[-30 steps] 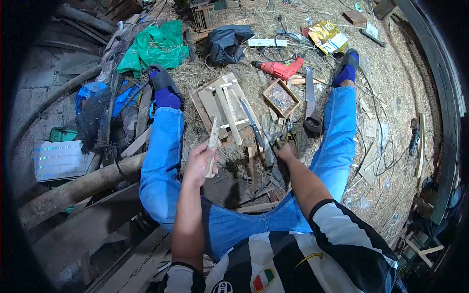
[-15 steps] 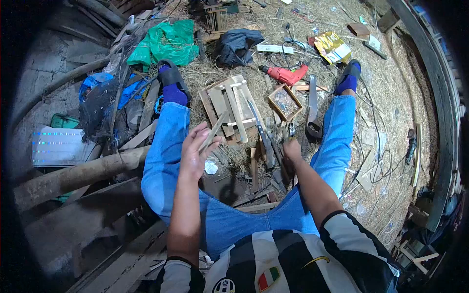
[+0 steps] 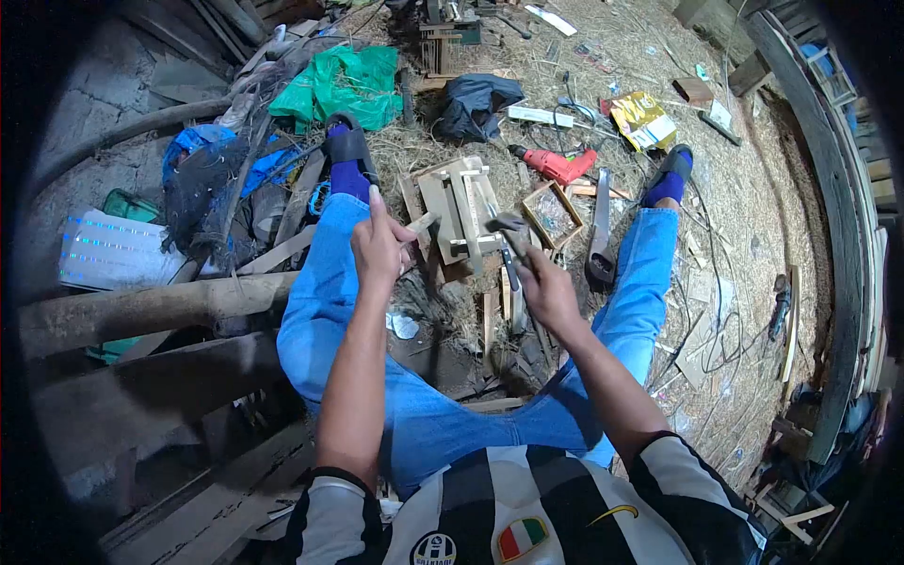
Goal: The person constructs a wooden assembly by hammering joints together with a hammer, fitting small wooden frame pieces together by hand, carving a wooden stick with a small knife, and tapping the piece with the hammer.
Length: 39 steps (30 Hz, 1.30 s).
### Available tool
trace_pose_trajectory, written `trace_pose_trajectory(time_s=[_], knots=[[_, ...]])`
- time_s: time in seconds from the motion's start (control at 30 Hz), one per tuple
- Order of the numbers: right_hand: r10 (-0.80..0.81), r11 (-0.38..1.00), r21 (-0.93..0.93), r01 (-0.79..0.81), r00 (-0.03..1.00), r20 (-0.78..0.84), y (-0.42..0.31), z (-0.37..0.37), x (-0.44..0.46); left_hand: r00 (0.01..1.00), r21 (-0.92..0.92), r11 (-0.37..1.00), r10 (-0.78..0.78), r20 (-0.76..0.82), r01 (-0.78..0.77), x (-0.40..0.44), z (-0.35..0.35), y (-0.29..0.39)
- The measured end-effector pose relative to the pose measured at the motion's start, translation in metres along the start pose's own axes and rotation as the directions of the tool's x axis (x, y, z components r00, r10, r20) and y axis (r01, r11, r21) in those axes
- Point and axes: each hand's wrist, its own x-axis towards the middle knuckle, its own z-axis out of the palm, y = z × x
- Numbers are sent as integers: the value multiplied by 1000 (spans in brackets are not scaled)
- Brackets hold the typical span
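Note:
My left hand (image 3: 379, 247) pinches a small strip of wood (image 3: 425, 224), its index finger stretched upward. The strip's end points right, close to a slatted wooden frame (image 3: 438, 201) lying on the ground. My right hand (image 3: 551, 294) is closed around the handle of a hammer (image 3: 507, 223). The hammer's head is raised just right of the frame and hides part of its edge. Below the hammer lies a knife (image 3: 509, 270), partly covered by my right hand. A small wooden box (image 3: 539, 196) with small bits inside sits right of the hammer.
A red drill (image 3: 560, 166) and a handsaw (image 3: 601, 207) lie beyond my right hand. A black bag (image 3: 476, 102), green sheet (image 3: 344, 85) and yellow packet (image 3: 643, 121) lie farther out. Wood offcuts, straw and cables cover the ground. A thick pole (image 3: 188, 306) runs along the left.
My right hand has lifted the hammer up and left from the ground toward the frame. My left hand has turned, and its wood strip now points more to the right. The view has shifted slightly.

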Motion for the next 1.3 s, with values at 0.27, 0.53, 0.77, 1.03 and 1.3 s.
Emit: trace_pose_trajectory(time_s=[0.27,0.53,0.77,1.03,1.3], knots=[[-144,983,-97,154,984,103,-38,48,40,998,72,995,-68,12,67,33,1,20],[-133,947,-254,195,962,240,-31,72,61,988,50,989,-142,58,140,39,-1,40],[-120,952,-248,180,964,238,-26,78,64,991,34,991,-130,41,129,42,-2,33],[-145,943,-267,201,966,214,-24,87,63,992,-25,992,-119,50,121,43,-5,32],[-166,945,-254,206,971,170,-22,89,61,990,-1,991,-132,55,133,49,-6,33]])
